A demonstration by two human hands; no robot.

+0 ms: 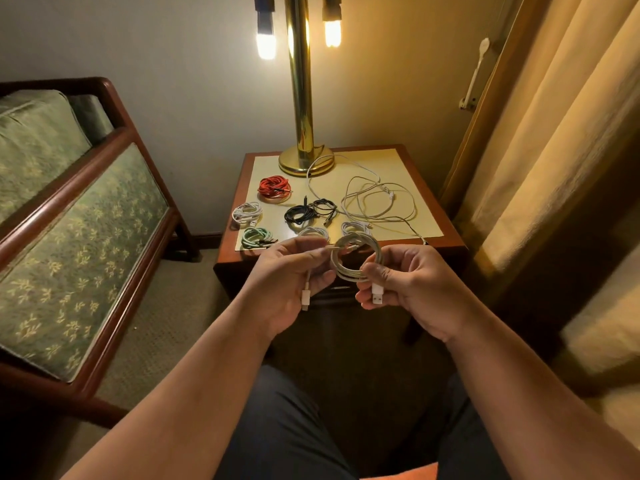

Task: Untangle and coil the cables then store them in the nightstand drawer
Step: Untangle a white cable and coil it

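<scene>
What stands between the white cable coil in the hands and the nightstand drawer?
No object blocks the way, but the nightstand drawer, just behind the white cable coil, looks shut. The left hand and right hand both grip the coil, so one must let go to open it.

Lit brass lamp (300, 98) w/ 2 bulbs, green sofa (69, 220) left, curtain (554, 133) right, beige carpet (166, 323)

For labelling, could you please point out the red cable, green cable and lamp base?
red cable (268, 183): head view, coiled strands.
green cable (251, 235): head view, coiled strands.
lamp base (294, 169): head view, front rim.
</scene>
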